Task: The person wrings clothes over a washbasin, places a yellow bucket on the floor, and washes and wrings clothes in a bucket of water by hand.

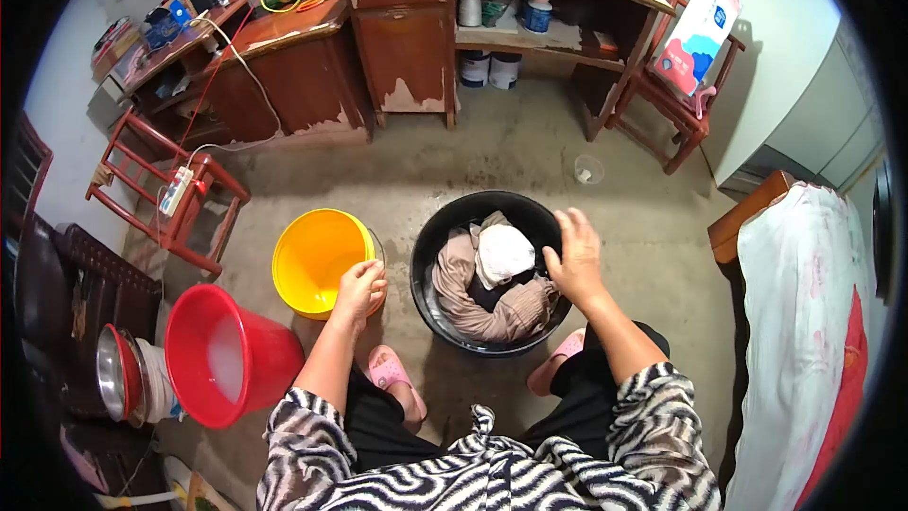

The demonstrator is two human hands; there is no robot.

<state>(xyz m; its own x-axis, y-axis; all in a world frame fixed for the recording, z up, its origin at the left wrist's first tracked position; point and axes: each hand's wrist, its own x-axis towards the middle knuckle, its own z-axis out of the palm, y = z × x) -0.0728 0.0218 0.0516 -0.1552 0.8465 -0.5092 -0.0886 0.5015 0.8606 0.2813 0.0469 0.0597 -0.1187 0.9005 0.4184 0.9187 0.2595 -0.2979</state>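
Two hands work low over a black basin (430, 255) on the concrete floor. The right hand (574, 255) rests on the basin's right rim, fingers spread and slightly curled over the edge, palm down; it touches the rim but grips no cloth. Just left of that hand, inside the basin, lies the laundry: a beige garment (463, 289) heaped along the left and bottom, a white cloth (503, 253) on top near the middle, and some dark fabric between them. The white cloth is just beside the right hand's thumb, not touching it as far as can be seen.

The left hand (359, 289) is closed around the near rim of a yellow bucket (317, 260), which stands tipped just left of the basin. A red bucket (227, 355) holding pale water stands tilted further left of the basin, with a steel bowl (113, 374) beyond it. Pink slippers (390, 371) sit just below the basin. Above the basin, well apart, stands a worn wooden desk (407, 47).
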